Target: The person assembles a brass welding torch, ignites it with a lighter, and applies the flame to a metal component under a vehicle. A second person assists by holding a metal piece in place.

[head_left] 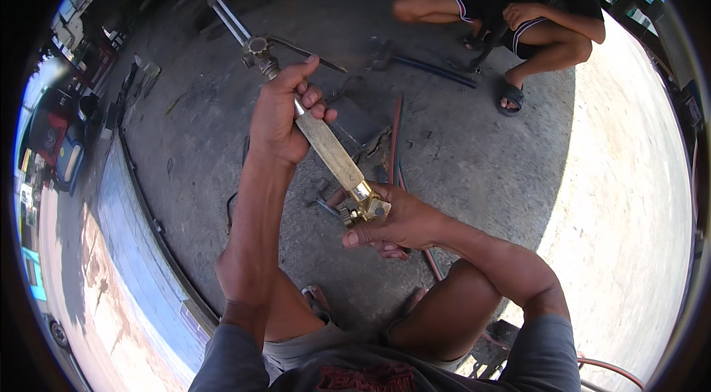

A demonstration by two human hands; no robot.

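Note:
A gas cutting torch (329,146) lies slantwise across my view, its head up at the far left and its valve end near me. My left hand (285,107) wraps round the torch just below the knobbed valve (258,50), with the thumb laid along it. At the near end, my right hand (392,222) closes on the brass fitting (367,208), thumb and fingers about its knobs. Red and dark hoses (394,142) run behind that hand; whether they join the fitting is hidden.
A person in dark clothes (548,14) squats at the far right. Before them a long-handled hammer (429,70) lies on the grey concrete floor (474,148). A blue-white panel (141,229) edges the left side. More hose (607,367) lies at the lower right.

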